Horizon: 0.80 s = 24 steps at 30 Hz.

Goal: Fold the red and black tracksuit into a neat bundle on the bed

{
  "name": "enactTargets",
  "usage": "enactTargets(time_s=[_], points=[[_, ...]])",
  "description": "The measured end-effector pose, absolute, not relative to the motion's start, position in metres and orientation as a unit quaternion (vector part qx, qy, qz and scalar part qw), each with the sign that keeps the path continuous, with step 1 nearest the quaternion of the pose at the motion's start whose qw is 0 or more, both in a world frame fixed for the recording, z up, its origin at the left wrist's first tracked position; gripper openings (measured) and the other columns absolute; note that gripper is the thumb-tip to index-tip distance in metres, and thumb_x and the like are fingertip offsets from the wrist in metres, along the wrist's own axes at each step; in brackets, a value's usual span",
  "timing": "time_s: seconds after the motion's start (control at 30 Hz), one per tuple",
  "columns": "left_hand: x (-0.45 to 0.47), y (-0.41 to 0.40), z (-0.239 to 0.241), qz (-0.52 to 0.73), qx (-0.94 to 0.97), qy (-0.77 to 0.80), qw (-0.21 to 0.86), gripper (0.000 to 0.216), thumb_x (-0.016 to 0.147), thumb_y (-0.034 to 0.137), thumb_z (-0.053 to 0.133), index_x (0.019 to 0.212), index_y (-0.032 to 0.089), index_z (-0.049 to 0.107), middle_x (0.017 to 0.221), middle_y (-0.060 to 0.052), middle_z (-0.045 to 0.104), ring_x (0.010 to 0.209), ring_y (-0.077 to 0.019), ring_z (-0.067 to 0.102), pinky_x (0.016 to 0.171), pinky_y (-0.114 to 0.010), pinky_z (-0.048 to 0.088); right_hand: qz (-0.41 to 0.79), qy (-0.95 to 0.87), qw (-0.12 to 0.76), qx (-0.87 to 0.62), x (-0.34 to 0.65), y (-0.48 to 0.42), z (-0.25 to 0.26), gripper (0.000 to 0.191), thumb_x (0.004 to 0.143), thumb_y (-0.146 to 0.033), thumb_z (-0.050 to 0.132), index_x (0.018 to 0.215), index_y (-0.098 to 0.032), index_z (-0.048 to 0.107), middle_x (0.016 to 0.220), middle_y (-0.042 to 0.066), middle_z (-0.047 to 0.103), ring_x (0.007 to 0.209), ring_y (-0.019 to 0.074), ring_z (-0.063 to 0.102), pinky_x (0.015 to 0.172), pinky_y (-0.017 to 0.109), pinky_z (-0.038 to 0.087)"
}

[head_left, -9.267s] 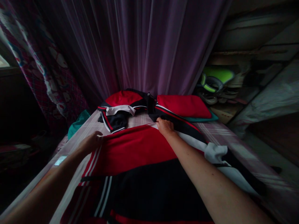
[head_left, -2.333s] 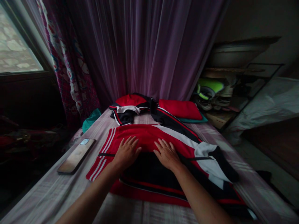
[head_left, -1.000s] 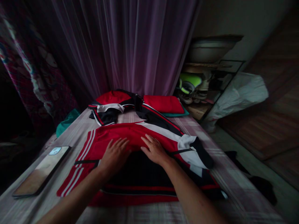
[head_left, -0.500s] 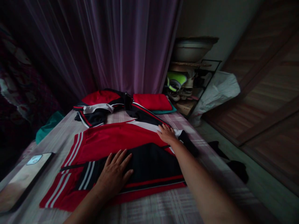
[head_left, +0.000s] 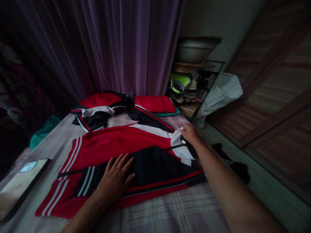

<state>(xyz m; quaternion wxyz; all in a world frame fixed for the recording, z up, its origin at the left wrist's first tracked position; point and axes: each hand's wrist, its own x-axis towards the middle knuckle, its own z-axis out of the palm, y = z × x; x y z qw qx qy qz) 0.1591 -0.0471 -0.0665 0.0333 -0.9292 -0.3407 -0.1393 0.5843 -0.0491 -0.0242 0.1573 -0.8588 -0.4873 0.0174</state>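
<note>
A red, white and navy track jacket lies spread on the bed, its striped hem toward the left. One navy sleeve is folded across its front. My left hand rests flat on that sleeve near the striped cuff, fingers spread. At the collar end, my right hand pinches the white shoulder cloth beside the dark collar, with part of its fingers hidden. The other sleeve stretches away toward the back of the bed.
Behind lie another red and navy garment and a folded red cloth over a teal one. A phone is at the left. Past the bed's right edge stand a shoe rack and a white bag. A purple curtain hangs behind.
My right hand has moved right from lying on the white shoulder to gripping cloth at the collar. More of the white panel shows now. My left hand stays on the sleeve.
</note>
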Motion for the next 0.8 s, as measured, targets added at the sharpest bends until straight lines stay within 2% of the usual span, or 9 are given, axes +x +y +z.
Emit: enactTargets(time_s=[0.17, 0.3, 0.37, 0.43, 0.53, 0.6, 0.7, 0.8], points=[[0.158, -0.046, -0.068, -0.143, -0.93, -0.337, 0.041, 0.055, 0.097, 0.057, 0.038, 0.145, 0.032, 0.049, 0.152, -0.007, 0.049, 0.139, -0.0277, 0.045, 0.116, -0.052, 0.03, 0.022, -0.454, 0.157, -0.877, 0.58, -0.042, -0.029, 0.044, 0.089, -0.034, 0.056, 0.129, -0.017, 0.061, 0.111, 0.016, 0.072, 0.108, 0.0293, 0.066, 0.088, 0.037, 0.048], [0.16, -0.047, -0.067, -0.144, -0.928, -0.342, 0.032, 0.055, 0.097, 0.058, 0.039, 0.144, 0.032, 0.05, 0.151, -0.006, 0.05, 0.139, -0.028, 0.045, 0.117, -0.052, 0.029, 0.043, -0.459, 0.173, -0.87, 0.591, -0.062, -0.015, 0.045, 0.093, -0.038, 0.049, 0.129, -0.014, 0.06, 0.114, 0.016, 0.072, 0.102, 0.0259, 0.067, 0.085, 0.034, 0.049], [0.161, -0.047, -0.065, -0.138, -0.928, -0.346, 0.023, 0.055, 0.097, 0.057, 0.038, 0.144, 0.032, 0.05, 0.151, -0.007, 0.05, 0.14, -0.0284, 0.044, 0.116, -0.053, 0.029, 0.084, -0.483, 0.179, -0.853, 0.596, -0.085, -0.008, 0.04, 0.094, -0.04, 0.044, 0.114, -0.015, 0.068, 0.102, 0.012, 0.075, 0.09, 0.0225, 0.069, 0.077, 0.031, 0.051], [0.161, -0.048, -0.063, -0.131, -0.928, -0.35, 0.016, 0.056, 0.097, 0.058, 0.036, 0.145, 0.031, 0.05, 0.151, -0.007, 0.049, 0.14, -0.0292, 0.043, 0.115, -0.055, 0.031, 0.173, -0.54, 0.174, -0.805, 0.596, -0.112, -0.003, 0.037, 0.091, -0.045, 0.048, 0.096, -0.018, 0.073, 0.09, 0.008, 0.076, 0.082, 0.0209, 0.069, 0.072, 0.029, 0.052], [0.162, -0.048, -0.062, -0.129, -0.927, -0.351, 0.012, 0.057, 0.097, 0.058, 0.035, 0.145, 0.03, 0.049, 0.151, -0.008, 0.049, 0.139, -0.0299, 0.044, 0.115, -0.056, 0.032, 0.256, -0.623, 0.176, -0.718, 0.589, -0.149, -0.005, 0.032, 0.076, -0.047, 0.065, 0.091, -0.021, 0.075, 0.094, 0.006, 0.076, 0.088, 0.0232, 0.068, 0.078, 0.032, 0.052], [0.162, -0.047, -0.062, -0.133, -0.927, -0.352, 0.012, 0.056, 0.097, 0.057, 0.036, 0.145, 0.031, 0.049, 0.151, -0.008, 0.049, 0.139, -0.0298, 0.045, 0.115, -0.055, 0.031, 0.215, -0.64, 0.196, -0.711, 0.581, -0.162, -0.01, 0.028, 0.075, -0.044, 0.065, 0.088, -0.021, 0.074, 0.094, 0.006, 0.075, 0.09, 0.024, 0.067, 0.082, 0.034, 0.051], [0.162, -0.046, -0.063, -0.132, -0.926, -0.353, 0.013, 0.056, 0.097, 0.057, 0.036, 0.144, 0.031, 0.05, 0.151, -0.008, 0.05, 0.139, -0.0295, 0.045, 0.115, -0.055, 0.031, 0.132, -0.613, 0.251, -0.737, 0.57, -0.165, -0.02, 0.028, 0.083, -0.041, 0.051, 0.083, -0.021, 0.07, 0.085, 0.005, 0.073, 0.083, 0.0221, 0.065, 0.078, 0.032, 0.05], [0.162, -0.046, -0.062, -0.128, -0.927, -0.353, 0.016, 0.056, 0.097, 0.057, 0.036, 0.144, 0.03, 0.051, 0.151, -0.008, 0.05, 0.139, -0.029, 0.044, 0.115, -0.054, 0.031, 0.108, -0.585, 0.305, -0.743, 0.568, -0.16, -0.026, 0.031, 0.085, -0.042, 0.046, 0.088, -0.021, 0.068, 0.082, 0.004, 0.072, 0.081, 0.021, 0.065, 0.073, 0.03, 0.05]])
